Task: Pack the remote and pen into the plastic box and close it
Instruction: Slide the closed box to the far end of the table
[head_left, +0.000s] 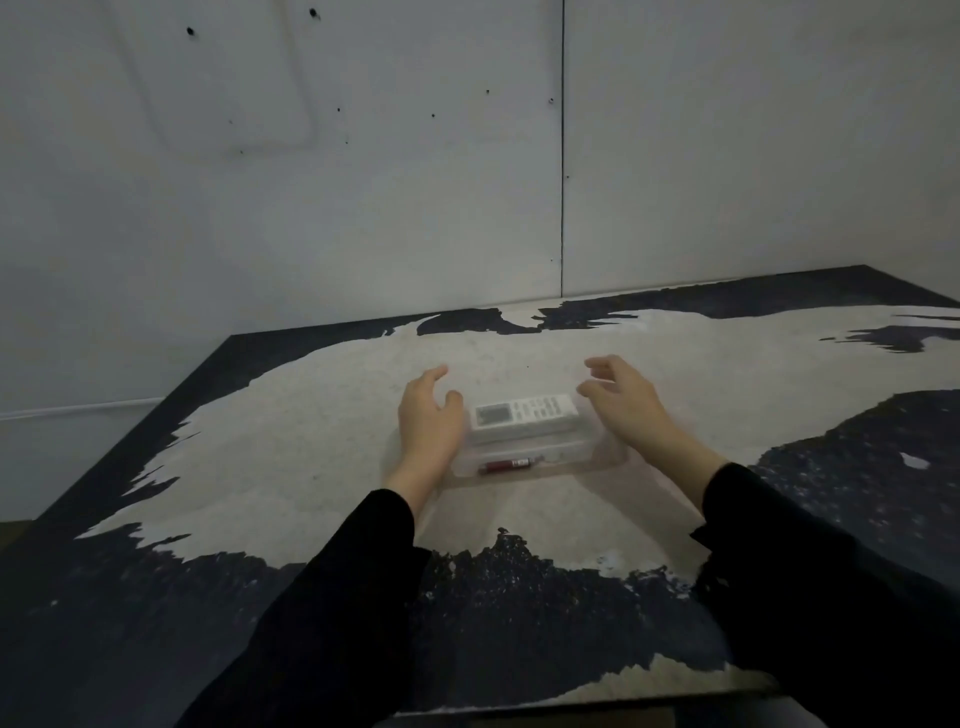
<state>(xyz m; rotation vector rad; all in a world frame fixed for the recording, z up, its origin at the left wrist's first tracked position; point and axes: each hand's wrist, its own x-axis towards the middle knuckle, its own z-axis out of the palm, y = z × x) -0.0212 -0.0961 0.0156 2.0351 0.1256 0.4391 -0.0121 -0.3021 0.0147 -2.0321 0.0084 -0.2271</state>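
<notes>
Both hands flank the clear plastic box on the worn surface.

The box lies mid-surface, with the white remote along its far side and the red pen along its near side. The left hand and the right hand are at its ends, each grip released, fingers spread, grasping nothing. Whether a lid is on cannot be told.

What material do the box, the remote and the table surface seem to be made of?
The plastic box looks like clear, glossy thin plastic: the pen and the table show through its wall. The remote appears to be matte white hard plastic, with a grey screen and printed buttons. The table seems to have a dark speckled coating worn away to a pale, dull layer; what lies beneath I cannot tell.
</notes>
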